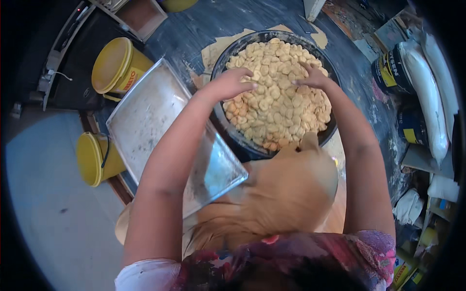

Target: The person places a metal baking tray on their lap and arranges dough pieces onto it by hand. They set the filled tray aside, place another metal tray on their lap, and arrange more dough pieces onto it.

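Tan rounded pieces [276,94], heaped in black tub [223,127] | beneath left hand [233,83] and right hand [314,78], both spread wide at the thumb | probably best handled lightly, palms low, from opposite sides, without crushing or spilling

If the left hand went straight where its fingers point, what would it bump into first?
Most likely the tan pieces heaped in the black tub; the left hand may be touching them already.
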A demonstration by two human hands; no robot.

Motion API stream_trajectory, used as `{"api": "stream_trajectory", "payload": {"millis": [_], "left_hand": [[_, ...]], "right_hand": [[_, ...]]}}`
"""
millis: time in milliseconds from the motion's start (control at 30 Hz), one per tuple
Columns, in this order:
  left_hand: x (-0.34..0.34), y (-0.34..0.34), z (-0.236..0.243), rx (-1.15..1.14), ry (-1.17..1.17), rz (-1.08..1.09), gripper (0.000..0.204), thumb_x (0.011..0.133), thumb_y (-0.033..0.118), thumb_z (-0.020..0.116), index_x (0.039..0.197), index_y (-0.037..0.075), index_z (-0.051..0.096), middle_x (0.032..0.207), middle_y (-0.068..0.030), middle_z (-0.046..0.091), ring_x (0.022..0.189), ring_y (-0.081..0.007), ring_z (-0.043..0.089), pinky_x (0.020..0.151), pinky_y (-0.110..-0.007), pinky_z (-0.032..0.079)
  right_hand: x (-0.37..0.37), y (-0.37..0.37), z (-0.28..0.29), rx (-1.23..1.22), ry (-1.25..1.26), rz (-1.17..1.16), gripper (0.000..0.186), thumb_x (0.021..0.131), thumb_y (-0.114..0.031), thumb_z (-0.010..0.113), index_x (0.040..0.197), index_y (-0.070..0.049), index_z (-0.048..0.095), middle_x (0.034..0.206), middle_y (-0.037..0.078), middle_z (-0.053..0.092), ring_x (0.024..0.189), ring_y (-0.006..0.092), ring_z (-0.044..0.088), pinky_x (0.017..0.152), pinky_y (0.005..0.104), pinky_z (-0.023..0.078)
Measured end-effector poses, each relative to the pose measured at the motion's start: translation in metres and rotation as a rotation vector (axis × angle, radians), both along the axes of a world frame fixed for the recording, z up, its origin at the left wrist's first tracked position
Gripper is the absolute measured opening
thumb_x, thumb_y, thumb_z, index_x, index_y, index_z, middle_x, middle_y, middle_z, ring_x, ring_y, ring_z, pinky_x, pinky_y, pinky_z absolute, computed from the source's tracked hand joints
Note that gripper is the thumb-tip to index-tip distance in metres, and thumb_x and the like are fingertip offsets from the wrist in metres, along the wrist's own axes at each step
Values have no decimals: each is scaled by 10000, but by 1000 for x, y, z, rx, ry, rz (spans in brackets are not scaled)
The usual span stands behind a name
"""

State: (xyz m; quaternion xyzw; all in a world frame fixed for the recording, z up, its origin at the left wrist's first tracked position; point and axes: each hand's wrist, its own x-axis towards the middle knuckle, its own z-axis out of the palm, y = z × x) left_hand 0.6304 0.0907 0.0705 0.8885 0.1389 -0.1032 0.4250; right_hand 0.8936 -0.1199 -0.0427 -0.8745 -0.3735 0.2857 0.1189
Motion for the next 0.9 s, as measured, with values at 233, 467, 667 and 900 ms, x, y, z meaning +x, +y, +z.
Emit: {"api": "stream_trajectory", "payload": {"millis": [233,467,667,900], "left_hand": [[107,11,-125,246,252,60,1028,618,619,736,1420,90,369,1471,-281,253,1362,-422,263,1079,-470,306],[108,-27,-128,190,508,-246,1338,461,578,843,1505,174,111,1514,-307,-16,1379,-531,3,1111,-548,194],[111,-49,-130,422,437,-149,1290,464,385,901,1494,225,141,1509,-302,12,1381,-513,91,1047,-546,331],[103,-41,-156,372,348,-169,1163,513,335,882,1462,234,218,1460,-279,169,1306,-503,288,960,-563,411]], "right_hand": [[-42,15,-67,10,-52,-203,1214,490,-703,761,1474,-186,274,1473,327,164,1377,474,172,1068,524,296],[-90,-18,-25,-171,-30,16,1257,457,-470,877,1485,-201,208,1528,237,89,1383,478,133,1037,581,324],[-36,10,-56,-1,-96,-72,1268,425,-378,896,1474,-139,223,1524,246,73,1336,533,196,1056,524,345],[-71,-2,-45,31,-72,23,1073,507,-292,868,1410,-87,326,1451,264,232,1268,495,330,1016,490,399]]}}
